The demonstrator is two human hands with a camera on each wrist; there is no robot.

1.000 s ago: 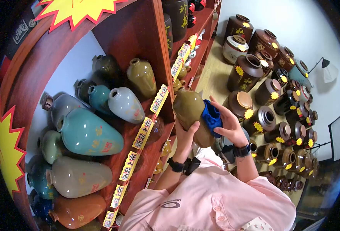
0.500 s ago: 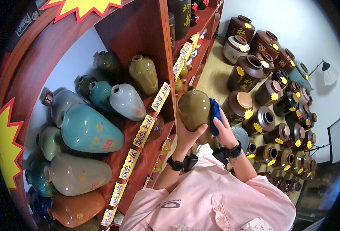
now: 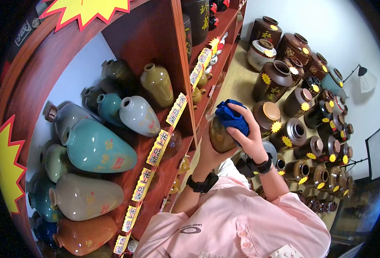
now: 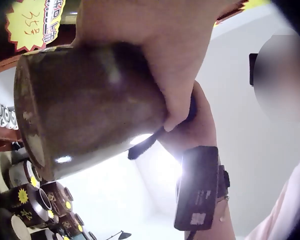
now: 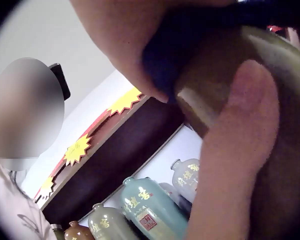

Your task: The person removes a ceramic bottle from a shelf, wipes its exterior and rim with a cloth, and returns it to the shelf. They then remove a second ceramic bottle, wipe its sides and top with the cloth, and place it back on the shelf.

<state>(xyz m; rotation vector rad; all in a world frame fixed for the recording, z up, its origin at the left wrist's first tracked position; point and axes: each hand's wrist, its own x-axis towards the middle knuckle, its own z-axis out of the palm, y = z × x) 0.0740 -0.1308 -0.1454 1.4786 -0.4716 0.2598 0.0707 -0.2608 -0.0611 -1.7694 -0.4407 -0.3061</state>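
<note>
An olive-brown glazed jar (image 3: 219, 134) is held up in front of the chest. My left hand (image 3: 211, 155) grips it round the body from the left and below; in the right wrist view the left thumb lies along the glaze. My right hand (image 3: 253, 136) holds a bunched dark blue cloth (image 3: 232, 117) against the jar's upper part. The cloth hides the jar's mouth in the head view. The jar's flat base and side (image 4: 85, 110) fill much of the left wrist view.
A wooden shelf (image 3: 147, 26) on the left carries several glazed jars, such as a teal one (image 3: 99, 146). Yellow label strips (image 3: 160, 144) run along its edge. Several dark jars (image 3: 274, 81) stand on the floor at right. A lamp (image 3: 364, 79) stands behind them.
The jar has turned in the hands. The right hand with the blue cloth has moved from the jar's right side up over its top, now covering its neck. The left hand keeps its grip.
</note>
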